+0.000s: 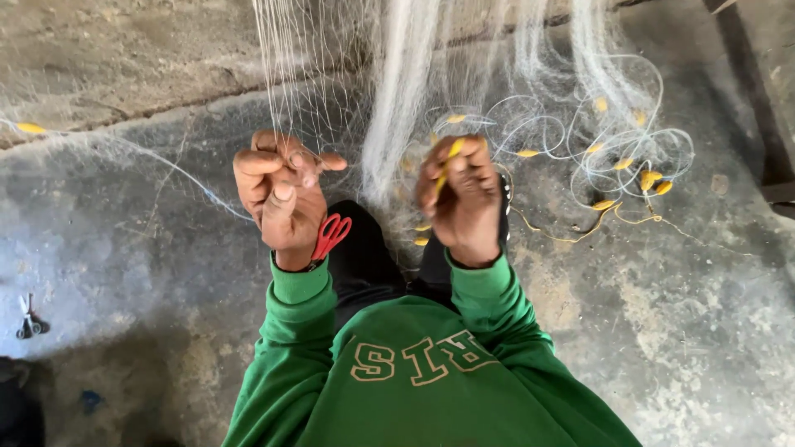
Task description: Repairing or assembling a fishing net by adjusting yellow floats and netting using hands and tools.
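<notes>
Fine white monofilament fishing net [397,91] hangs in front, spilling onto concrete floor [704,314]. Left hand [277,190] pinches mesh, red-handled scissors [330,236] hooked underneath; right hand [460,199] grip closed on yellow float [454,153]. Most floats lie heaped, unhandled.

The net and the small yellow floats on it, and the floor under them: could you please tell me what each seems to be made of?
Net: fine translucent white filament, probably nylon monofilament; it glints and coils.
Yellow floats: smooth and matte, likely foam or plastic; which one is unclear.
Floor: rough, stained grey concrete, with patchy wear.
</notes>
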